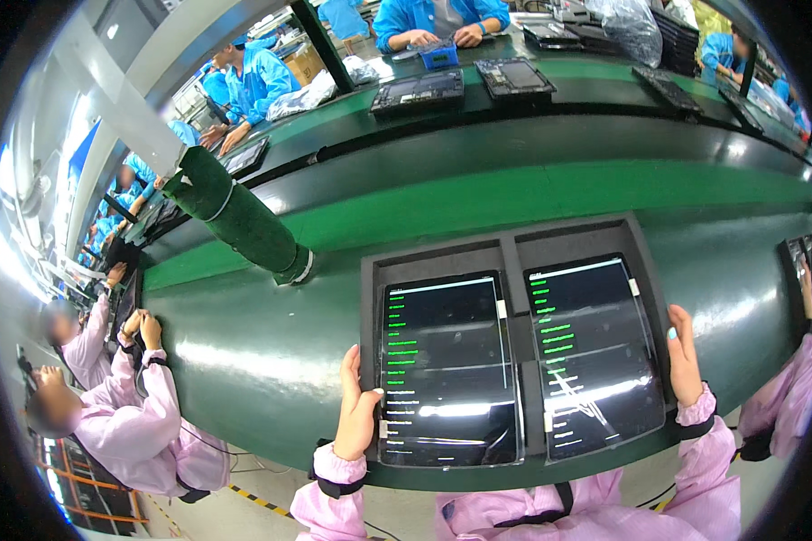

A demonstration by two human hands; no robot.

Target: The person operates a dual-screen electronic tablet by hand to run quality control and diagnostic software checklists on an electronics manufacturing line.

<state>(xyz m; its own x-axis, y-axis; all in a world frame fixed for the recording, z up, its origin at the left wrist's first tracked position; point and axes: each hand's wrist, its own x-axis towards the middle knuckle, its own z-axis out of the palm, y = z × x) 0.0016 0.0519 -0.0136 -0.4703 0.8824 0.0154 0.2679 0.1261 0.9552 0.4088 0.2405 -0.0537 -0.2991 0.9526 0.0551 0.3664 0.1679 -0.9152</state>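
Observation:
A dark grey foam tray (512, 248) with two bays lies on the green bench before me. In its left bay rests a tablet (447, 361) with a lit black screen and rows of green and white text. A second tablet (595, 343) with a similar screen fills the right bay, glare streaking its lower half. Clear film seems to cover both. My left hand (356, 410) grips the tray's left side, its thumb over the rim at the left tablet's edge. At the opposite side, my right hand (684, 361) is against the tray, fingers pointing away from me.
A post (244, 221) wrapped in green stands left of the tray. Beyond a raised ledge, tablet-like devices (417, 93) lie along another bench, where a person (442, 22) in blue handles a blue box (439, 58). People in pink (131, 415) sit at my left; a pink sleeve (785, 388) shows at right.

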